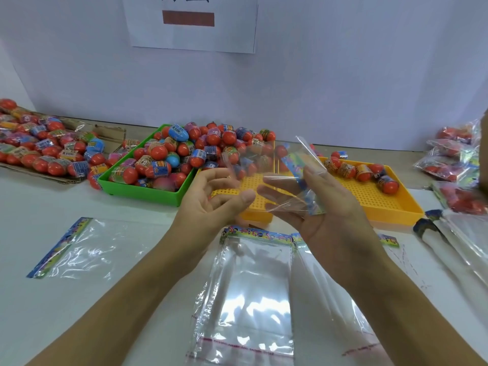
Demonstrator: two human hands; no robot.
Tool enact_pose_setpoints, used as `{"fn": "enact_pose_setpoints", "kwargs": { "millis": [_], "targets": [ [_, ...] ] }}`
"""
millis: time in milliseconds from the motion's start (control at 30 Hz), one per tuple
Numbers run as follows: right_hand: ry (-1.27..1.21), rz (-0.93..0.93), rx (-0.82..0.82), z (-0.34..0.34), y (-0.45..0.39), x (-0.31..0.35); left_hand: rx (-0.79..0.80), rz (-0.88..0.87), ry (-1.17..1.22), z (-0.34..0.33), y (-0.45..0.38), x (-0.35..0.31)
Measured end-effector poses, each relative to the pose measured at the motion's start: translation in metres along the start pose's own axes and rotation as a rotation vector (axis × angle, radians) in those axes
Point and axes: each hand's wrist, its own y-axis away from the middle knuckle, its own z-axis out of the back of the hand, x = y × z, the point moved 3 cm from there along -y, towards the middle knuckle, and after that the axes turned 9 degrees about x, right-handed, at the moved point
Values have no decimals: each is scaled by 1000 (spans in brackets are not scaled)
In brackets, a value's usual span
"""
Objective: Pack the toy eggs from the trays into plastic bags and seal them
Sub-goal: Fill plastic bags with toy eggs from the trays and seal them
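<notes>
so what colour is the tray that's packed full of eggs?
Green tray, clearest in the head view; the yellow tray is nearly empty.

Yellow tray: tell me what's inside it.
The yellow tray holds a few toy eggs along its far side, over a bare perforated floor. The hands and the clear bag cover its left part, so anything there is hidden.

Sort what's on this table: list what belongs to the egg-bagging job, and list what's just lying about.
Job: held bag in right hand; left hand; green tray; yellow tray; flat bags; packed bags.
Lying about: wall paper sheet; cardboard.
</notes>
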Motion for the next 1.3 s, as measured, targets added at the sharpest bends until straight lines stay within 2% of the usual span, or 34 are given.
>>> {"fn": "enact_pose_setpoints", "kwargs": {
  "millis": [133, 267, 400, 533, 633, 700, 800, 867, 933, 1033, 1167, 1300],
  "targets": [
    [-69, -23, 15, 1, 1, -3, 39, 42, 12, 2, 0, -1],
    [5, -2, -29, 7, 1, 0, 90, -5, 122, 5, 1, -10],
    [67, 32, -145, 10, 1, 1, 114, -5, 155, 4, 1, -17],
    [71, 51, -276, 17, -1, 5, 214, 38, 310, 3, 2, -23],
    [260, 51, -445, 27, 0, 5, 263, 72, 265, 2, 1, -24],
    [419, 156, -515, 29, 3, 6, 288, 75, 196, -1, 0, -23],
    [634, 438, -410, 19, 10, 13, 303, 92, 118, -1, 0, -18],
    [831, 551, -229, 12, 12, 14, 318, 104, 55, 2, 3, -16],
    [1039, 571, -34, 4, 13, 10, 381, 103, -22, 3, 6, -15],
    [1098, 435, 187, -3, 11, -2, 436, 120, -59, 4, 9, -14],
    [809, 94, 163, -1, 8, -12, 450, 155, -13, 4, 9, -17],
    [577, -26, 152, 2, 6, -10, 309, 131, 31, 7, 6, -17]
  ]
}}
